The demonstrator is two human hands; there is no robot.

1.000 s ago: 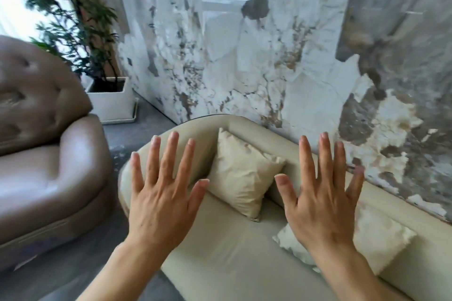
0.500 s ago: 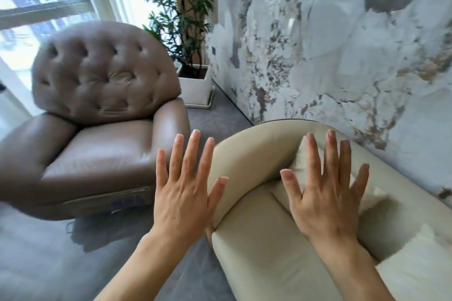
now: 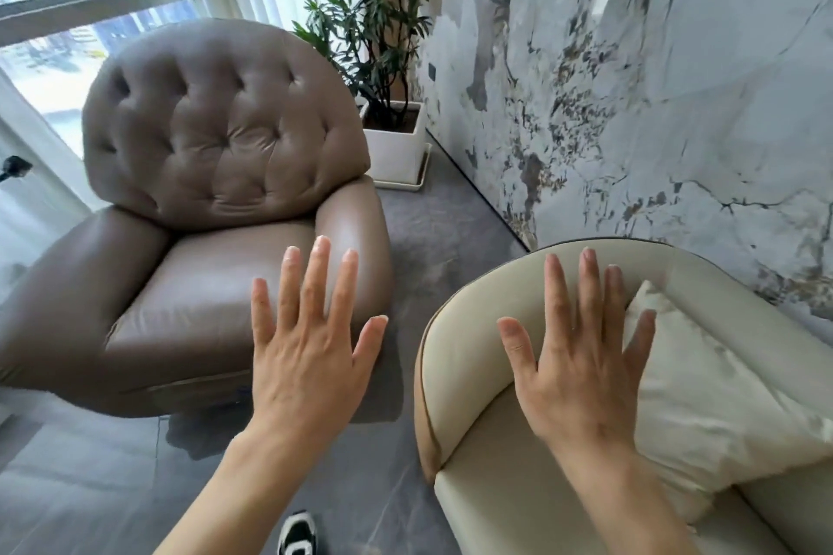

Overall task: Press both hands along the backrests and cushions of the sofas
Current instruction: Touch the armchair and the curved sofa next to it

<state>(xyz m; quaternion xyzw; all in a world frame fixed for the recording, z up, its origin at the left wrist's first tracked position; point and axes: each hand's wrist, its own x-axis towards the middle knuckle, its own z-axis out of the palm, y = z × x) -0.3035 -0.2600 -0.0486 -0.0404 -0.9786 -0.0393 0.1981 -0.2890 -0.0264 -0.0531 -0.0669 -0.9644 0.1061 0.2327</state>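
A brown leather armchair [image 3: 198, 248] with a tufted round backrest [image 3: 216, 117] stands at the left. A cream sofa [image 3: 478, 329] curves in at the lower right, with a cream cushion [image 3: 703, 397] lying on its seat. My left hand [image 3: 306, 356] is raised with fingers spread, held in the air in front of the armchair's right armrest and touching nothing. My right hand [image 3: 581, 365] is raised the same way over the sofa's curved end, partly covering the cushion's left edge. Both hands hold nothing.
A potted plant in a white square planter [image 3: 396, 144] stands in the corner behind the armchair. A marble-patterned wall [image 3: 653, 81] runs along the right. A window [image 3: 67, 14] fills the upper left. Grey floor [image 3: 441, 230] separates chair and sofa; my black-and-white shoe [image 3: 297, 536] shows at the bottom.
The view has swung left from the cream sofa toward the brown armchair, which now fills the left half. Both hands stay raised and spread, unchanged in posture.
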